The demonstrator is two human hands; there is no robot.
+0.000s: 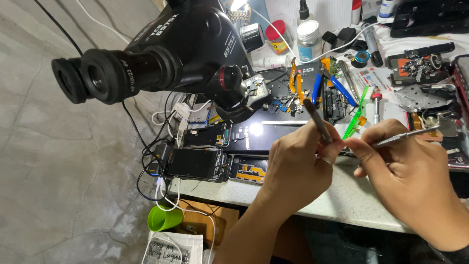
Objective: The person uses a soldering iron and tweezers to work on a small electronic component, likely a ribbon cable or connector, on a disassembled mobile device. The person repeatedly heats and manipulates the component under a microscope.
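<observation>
A dark, unlit phone screen (195,163) lies at the table's left edge, a second dark panel (207,135) just above it. Top centre stands a clear jar with a red lid and yellow label (279,37). At bottom left lies a white handwritten label (168,250).
</observation>
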